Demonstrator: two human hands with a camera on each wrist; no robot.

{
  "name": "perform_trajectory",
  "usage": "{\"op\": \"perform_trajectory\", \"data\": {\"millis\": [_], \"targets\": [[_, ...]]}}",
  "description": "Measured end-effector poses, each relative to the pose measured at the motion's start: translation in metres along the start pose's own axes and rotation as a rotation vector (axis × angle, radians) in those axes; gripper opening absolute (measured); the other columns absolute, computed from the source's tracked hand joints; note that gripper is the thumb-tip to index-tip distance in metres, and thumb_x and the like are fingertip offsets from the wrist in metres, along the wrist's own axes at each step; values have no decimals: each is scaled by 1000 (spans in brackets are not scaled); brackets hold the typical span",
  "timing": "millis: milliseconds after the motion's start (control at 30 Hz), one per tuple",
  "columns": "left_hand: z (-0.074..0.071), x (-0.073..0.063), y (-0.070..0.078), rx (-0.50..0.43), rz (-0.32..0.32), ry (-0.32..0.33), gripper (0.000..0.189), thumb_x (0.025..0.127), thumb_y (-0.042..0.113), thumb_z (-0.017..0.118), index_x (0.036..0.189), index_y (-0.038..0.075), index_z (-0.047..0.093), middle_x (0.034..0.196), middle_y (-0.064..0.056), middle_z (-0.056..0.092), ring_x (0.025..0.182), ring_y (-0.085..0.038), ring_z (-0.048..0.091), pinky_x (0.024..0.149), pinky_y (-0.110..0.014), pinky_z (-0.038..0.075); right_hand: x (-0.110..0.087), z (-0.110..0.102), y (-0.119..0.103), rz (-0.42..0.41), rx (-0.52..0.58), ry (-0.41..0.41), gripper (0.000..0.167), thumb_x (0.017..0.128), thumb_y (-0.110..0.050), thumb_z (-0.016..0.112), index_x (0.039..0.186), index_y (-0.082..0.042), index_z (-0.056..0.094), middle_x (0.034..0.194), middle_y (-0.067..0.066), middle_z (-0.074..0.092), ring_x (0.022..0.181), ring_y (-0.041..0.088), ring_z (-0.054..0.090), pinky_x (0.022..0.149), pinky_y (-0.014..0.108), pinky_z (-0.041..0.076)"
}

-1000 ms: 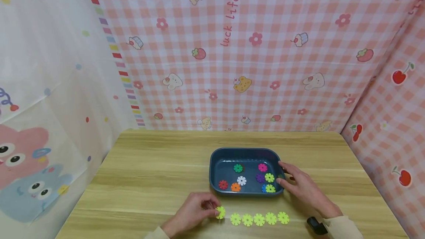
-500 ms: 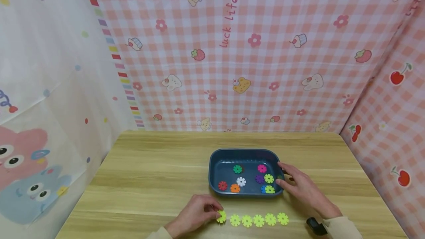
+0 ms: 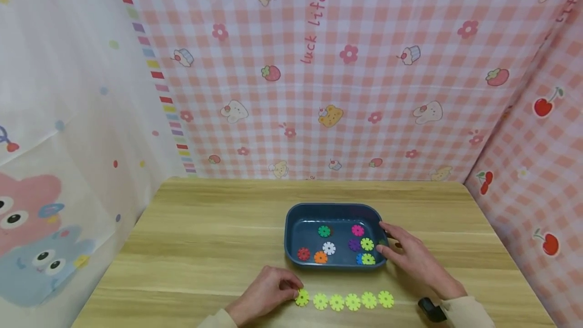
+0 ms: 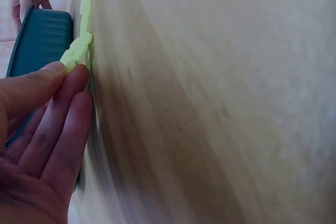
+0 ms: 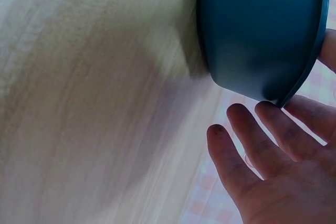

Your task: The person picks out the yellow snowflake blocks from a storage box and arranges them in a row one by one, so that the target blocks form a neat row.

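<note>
My left hand (image 3: 268,290) pinches a yellow-green notched plastic disc (image 3: 302,297) between thumb and fingertips, low at the table, at the left end of a row. Several matching yellow-green discs (image 3: 352,302) lie flat to its right, in a line along the table's front. In the left wrist view the pinched disc (image 4: 76,53) appears edge-on and tilted. A dark blue-green tray (image 3: 334,266) stands behind the row. At its right end my right hand (image 3: 414,254) holds the rim, thumb over the edge and fingers spread along the outer wall (image 5: 257,35).
Inside the tray lie loose notched discs: green (image 3: 324,231), pink (image 3: 357,230), white (image 3: 329,248), red (image 3: 303,253), orange (image 3: 321,257), purple (image 3: 354,245), blue and yellow-green (image 3: 367,244). Patterned cloth (image 3: 346,80) hangs behind the wooden table (image 3: 218,237). A black band (image 3: 431,310) is on the right wrist.
My left hand has brought the pinched disc slightly down toward the front, level with the row. The right hand keeps its place at the tray, and the row looks unchanged.
</note>
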State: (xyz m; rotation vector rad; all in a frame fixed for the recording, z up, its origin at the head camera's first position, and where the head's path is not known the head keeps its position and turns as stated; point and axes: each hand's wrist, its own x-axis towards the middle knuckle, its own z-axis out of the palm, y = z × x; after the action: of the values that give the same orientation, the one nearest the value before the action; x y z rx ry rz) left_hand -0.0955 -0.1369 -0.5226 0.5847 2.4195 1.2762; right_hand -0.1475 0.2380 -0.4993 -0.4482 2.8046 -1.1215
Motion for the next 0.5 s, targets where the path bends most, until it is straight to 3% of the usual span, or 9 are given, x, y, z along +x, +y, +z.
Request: {"op": "perform_trajectory", "data": {"millis": [300,500], "targets": [[0,4,3,138,21,-6,10,88,5,81,96,12,81,84,13,73,72,4,60,69,-16,54,0,1,-2,-1,-5,2,64,103,-30,67,154,3,44,155,32,42,133,51,51,103,58,50],[-1,5,3,170,41,-6,10,87,6,82,94,13,80,84,10,75,72,6,60,69,-16,53,0,0,-3,4,-4,6,64,103,-29,66,154,2,44,155,31,42,134,52,50,103,59,50]]}}
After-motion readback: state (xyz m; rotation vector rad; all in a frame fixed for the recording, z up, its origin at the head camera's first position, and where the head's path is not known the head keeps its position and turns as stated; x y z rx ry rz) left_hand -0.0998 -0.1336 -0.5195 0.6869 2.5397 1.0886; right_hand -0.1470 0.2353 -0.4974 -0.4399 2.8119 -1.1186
